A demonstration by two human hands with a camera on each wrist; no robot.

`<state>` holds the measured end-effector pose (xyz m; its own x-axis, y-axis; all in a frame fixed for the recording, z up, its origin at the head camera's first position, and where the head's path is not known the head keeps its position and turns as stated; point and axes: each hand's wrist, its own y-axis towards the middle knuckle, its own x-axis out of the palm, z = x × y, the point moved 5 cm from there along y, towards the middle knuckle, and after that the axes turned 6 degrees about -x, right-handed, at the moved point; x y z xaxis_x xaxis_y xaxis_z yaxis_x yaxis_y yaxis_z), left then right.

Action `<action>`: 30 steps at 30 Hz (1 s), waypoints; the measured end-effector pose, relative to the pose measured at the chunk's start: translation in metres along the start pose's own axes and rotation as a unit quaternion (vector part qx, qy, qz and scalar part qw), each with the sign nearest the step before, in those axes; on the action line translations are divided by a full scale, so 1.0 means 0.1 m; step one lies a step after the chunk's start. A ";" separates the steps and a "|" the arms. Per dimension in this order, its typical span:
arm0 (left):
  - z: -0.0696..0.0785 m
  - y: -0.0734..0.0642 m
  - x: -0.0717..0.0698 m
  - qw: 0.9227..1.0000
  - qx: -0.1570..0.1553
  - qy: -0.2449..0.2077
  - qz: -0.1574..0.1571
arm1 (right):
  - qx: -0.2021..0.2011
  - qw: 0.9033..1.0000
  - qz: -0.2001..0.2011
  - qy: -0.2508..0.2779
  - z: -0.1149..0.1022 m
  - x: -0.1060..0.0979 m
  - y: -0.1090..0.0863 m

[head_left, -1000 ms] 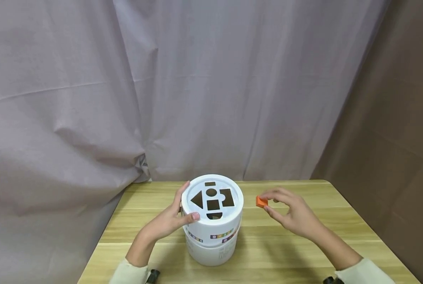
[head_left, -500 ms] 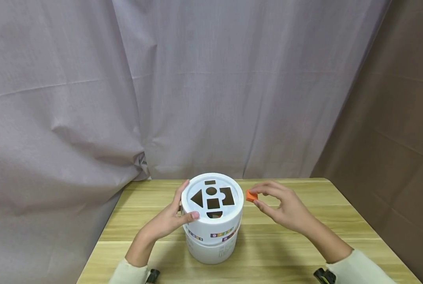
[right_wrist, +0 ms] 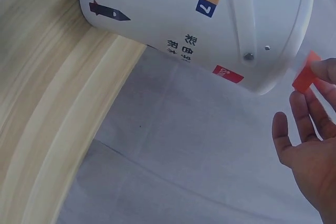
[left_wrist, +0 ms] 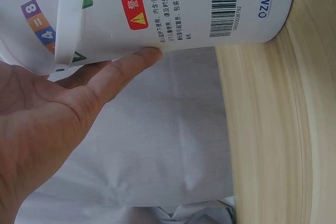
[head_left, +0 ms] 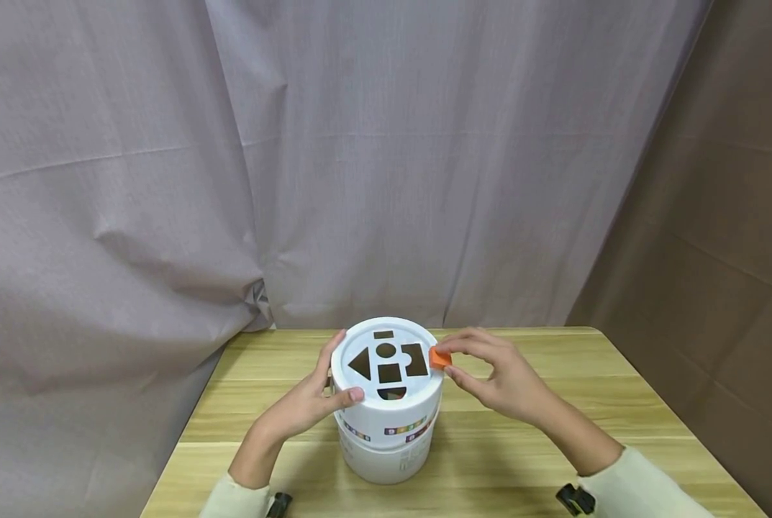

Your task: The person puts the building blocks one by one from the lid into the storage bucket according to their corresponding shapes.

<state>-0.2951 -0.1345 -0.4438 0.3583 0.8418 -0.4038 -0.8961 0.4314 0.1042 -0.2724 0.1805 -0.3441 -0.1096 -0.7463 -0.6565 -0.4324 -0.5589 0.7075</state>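
A white shape-sorter bucket stands upright on the table, its lid cut with a triangle, a circle, a square and several other openings. My left hand grips it at the left, thumb over the lid's rim and fingers round the side. In the left wrist view those fingers lie along the printed wall of the bucket. Thumb and fingers of my right hand pinch a small orange block over the lid's right rim. The right wrist view shows the orange block just past the lid's edge.
The wooden table extends around the bucket, with its far edge near a grey curtain. Brown cloth hangs along the right side. Something colored shows through the lid's front opening.
My right hand has carried the orange block leftward from beside the bucket to the lid's right rim. The left hand has kept its hold on the bucket.
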 end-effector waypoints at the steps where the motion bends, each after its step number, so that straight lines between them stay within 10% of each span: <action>1: 0.00 0.00 0.00 1.000 0.000 -0.001 0.000 | -0.001 1.000 -0.001 0.001 0.00 0.01 0.01; 30: 0.00 -0.01 0.00 1.000 -0.013 -0.003 0.002 | -0.021 0.999 -0.038 0.030 -0.08 0.34 0.25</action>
<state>-0.2941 -0.1348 -0.4437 0.3570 0.8452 -0.3977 -0.9036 0.4204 0.0823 -0.2798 0.1382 -0.3472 -0.0239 -0.7199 -0.6937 -0.3993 -0.6293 0.6668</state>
